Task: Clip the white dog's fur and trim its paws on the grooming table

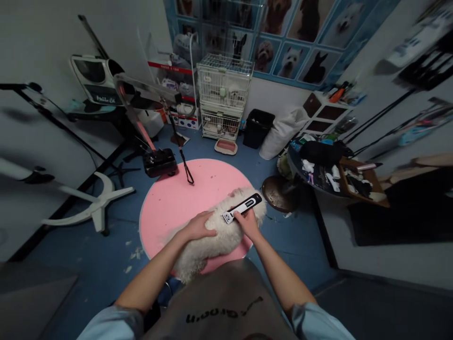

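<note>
A round pink bench (170, 198) stands on a blue floor (106, 255) (wire cages (223, 97) sit by the wall). A fluffy white dog (208, 241) lies on it. The left hand (198, 227) presses flat on its fur. The right hand (247, 223) grips a black-and-white clipper (242, 208) against the fur, just beside the left hand.

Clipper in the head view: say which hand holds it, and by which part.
The right hand holds the clipper around its white lower body, near the blade end. The left hand lies flat on the white dog, holding nothing.
</note>
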{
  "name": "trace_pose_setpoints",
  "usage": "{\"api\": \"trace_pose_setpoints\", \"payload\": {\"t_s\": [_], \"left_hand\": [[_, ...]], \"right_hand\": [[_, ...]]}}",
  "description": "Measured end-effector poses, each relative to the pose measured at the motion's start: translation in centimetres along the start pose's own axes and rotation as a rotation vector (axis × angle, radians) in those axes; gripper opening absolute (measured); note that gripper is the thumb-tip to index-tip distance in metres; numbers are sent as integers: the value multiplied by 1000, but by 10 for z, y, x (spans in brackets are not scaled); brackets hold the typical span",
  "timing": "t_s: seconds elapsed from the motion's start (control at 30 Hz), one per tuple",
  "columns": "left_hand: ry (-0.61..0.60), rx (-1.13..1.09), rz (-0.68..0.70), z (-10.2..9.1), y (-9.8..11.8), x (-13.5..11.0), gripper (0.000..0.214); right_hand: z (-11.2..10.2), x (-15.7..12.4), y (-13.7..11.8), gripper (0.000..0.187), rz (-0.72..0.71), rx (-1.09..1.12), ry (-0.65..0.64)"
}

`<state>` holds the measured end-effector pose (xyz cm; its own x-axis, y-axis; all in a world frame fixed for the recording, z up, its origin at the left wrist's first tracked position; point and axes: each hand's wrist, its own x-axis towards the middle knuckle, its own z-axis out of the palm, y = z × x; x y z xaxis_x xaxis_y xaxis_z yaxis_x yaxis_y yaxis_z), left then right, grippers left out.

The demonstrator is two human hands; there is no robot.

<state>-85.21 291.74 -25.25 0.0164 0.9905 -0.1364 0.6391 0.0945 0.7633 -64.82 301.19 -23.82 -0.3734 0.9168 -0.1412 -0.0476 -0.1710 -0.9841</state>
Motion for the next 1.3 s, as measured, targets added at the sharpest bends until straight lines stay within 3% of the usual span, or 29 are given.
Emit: {"api": "trace_pose_setpoints", "payload": {"t_s": [0.1,0.23,0.33,0.5,0.57,0.7,0.8,0.87,0.93,1.03,1.17,1.3], "left_hand": [[-31,22,-6,3,-9,-5,83],[-35,31,8,5,-13,-7,85],[-37,48,14,4,-16,-8,90],[-78,25,43,3,-25,-14,100],[-73,27,35,3,-26,-18,102],[-31,43,-12,3,-27,-26,103],[11,2,1,3,-34,-29,104],[43,-65,27,3,-42,-30,97],[76,-139,59,3,-50,-32,75],[118,-155,67,4,-55,-35,51],[146,-79,47,7,-50,-38,47],[174,-79,58,8,-43,-39,45]], "right_hand": [[-3,-9,-7,29,16,-34,-38],[-10,5,-16,29,-37,-92,92],[4,7,-10,33,-51,-128,112],[32,-22,0,32,-25,-156,-20],[26,-27,-4,32,-27,-166,-32],[9,-16,-15,32,-77,-196,97],[20,-15,-9,30,-82,-210,95],[35,-24,-3,28,-71,-209,31],[43,-35,-1,27,-58,-201,-34],[33,-38,-11,29,-45,-188,-81],[10,-21,-26,31,-86,-183,36],[24,-18,-14,29,-86,-179,68]]}}
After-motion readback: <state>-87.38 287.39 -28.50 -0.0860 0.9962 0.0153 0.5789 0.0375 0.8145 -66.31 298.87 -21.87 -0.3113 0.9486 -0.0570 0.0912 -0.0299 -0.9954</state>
